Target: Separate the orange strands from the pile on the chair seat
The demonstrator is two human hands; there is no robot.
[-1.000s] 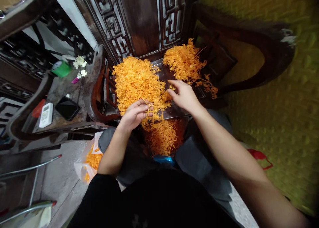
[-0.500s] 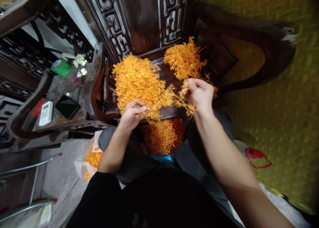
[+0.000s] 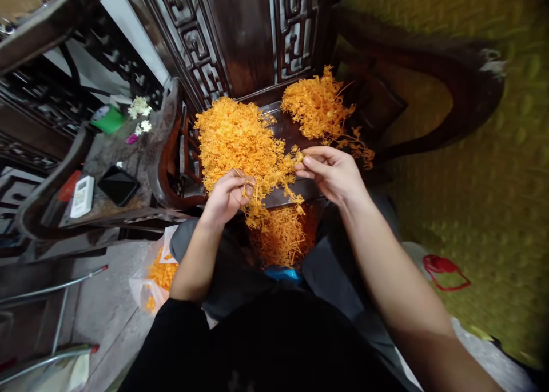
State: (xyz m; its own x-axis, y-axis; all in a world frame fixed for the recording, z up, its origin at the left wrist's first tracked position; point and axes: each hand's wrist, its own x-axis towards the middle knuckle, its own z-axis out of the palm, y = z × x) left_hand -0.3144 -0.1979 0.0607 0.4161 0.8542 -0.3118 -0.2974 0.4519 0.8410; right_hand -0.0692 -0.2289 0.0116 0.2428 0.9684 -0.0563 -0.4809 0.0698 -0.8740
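My left hand is closed round the stem end of an orange flower sprig, whose branches hang over the front of the chair seat. The fingertips of my right hand pinch a yellow-orange floret at the sprig's right side. Just beyond my left hand lies a large heap of orange florets. A smaller pile of orange sprigs sits further right on the dark wooden seat. Between my knees, below the seat edge, is a mass of thin orange stems, with a bit of blue plastic under it.
At left, a side table bears a phone, a white remote, a green tape roll and small white flowers. A plastic bag of orange pieces stands on the floor. The chair's curved arm is at right.
My right hand has moved left, from near the smaller pile to the sprig. The sprig, earlier stretched out between both hands, now hangs lower from my left hand.
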